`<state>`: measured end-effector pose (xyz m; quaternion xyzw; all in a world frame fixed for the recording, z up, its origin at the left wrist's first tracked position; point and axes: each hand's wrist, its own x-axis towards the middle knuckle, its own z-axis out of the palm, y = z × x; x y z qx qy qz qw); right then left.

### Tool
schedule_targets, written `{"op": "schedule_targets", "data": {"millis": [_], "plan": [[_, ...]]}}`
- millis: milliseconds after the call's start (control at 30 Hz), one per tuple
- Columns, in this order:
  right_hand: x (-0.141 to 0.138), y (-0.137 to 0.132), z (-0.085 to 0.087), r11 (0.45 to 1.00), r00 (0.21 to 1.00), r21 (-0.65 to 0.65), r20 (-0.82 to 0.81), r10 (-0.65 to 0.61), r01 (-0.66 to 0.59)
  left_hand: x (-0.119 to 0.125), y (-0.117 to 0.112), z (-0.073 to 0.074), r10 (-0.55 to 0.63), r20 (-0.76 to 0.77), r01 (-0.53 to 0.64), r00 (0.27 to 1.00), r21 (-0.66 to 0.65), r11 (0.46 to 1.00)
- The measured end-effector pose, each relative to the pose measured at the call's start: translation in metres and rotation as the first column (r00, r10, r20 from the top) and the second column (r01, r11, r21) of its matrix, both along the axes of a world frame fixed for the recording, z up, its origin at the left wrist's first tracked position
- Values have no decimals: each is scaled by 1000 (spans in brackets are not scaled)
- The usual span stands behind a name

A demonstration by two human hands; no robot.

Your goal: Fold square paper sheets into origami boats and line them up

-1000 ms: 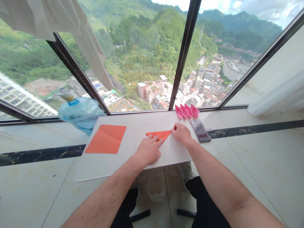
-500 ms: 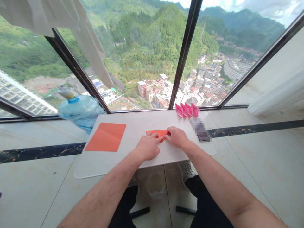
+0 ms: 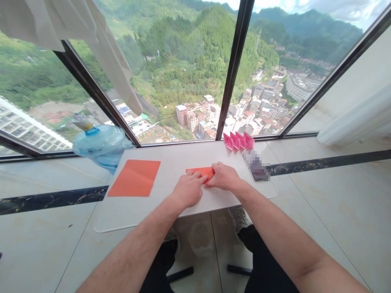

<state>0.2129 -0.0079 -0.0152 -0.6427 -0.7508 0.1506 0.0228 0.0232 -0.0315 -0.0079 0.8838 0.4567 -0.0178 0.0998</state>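
A folded orange paper (image 3: 200,171) lies on the small white table (image 3: 171,160). My left hand (image 3: 187,190) rests flat on its left part, fingers together and pressing down. Fingers curled, my right hand (image 3: 224,176) presses on the paper's right end, where the corner is folded over toward the left. Both hands touch each other over the paper. Most of the sheet is hidden under them.
A stack of flat orange paper (image 3: 134,183) lies at the table's left. Several pink folded paper pieces (image 3: 238,141) stand at the far edge by the window. A phone (image 3: 257,168) lies to the right of my hands. A blue water jug (image 3: 99,145) lies on the floor at the left.
My right hand has slid left along the orange paper, folding its right point over. The long triangle now looks much shorter. My left hand has stayed in place.
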Motion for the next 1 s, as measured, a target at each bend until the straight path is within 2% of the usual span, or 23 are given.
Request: {"op": "schedule_targets", "data": {"millis": [100, 200, 333, 500, 567, 700, 833, 933, 1000], "plan": [[4, 1, 3, 999, 998, -14, -54, 41, -41, 3, -5, -3, 2, -32, 0, 999, 37, 999], [5, -1, 4, 995, 989, 60, -117, 89, -82, 4, -8, -6, 8, -46, -6, 999, 60, 998], [4, -3, 1, 988, 988, 58, -62, 145, -141, 5, -9, -6, 6, -51, -3, 999, 52, 999], [20, 3, 3, 998, 994, 61, 106, 20, -26, 8, -14, -6, 18, -54, -13, 998, 84, 996], [26, 6, 3, 997, 991, 65, 124, -41, 33, 8, -14, -8, 21, -38, -17, 999, 95, 995], [25, 10, 0, 987, 995, 124, -19, -100, 101, 5, -4, -15, 37, 100, -48, 994, 107, 993], [16, 15, -5, 986, 987, 138, -141, -70, 90, -1, 14, -21, 190, 282, -229, 940, 112, 967], [13, 17, -7, 988, 983, 136, -177, -41, 66, -3, 19, -20, 242, 310, -304, 919, 171, 937], [12, 17, -9, 990, 981, 142, -194, 8, 20, -2, 15, -19, 219, 296, -288, 930, 215, 933]]}}
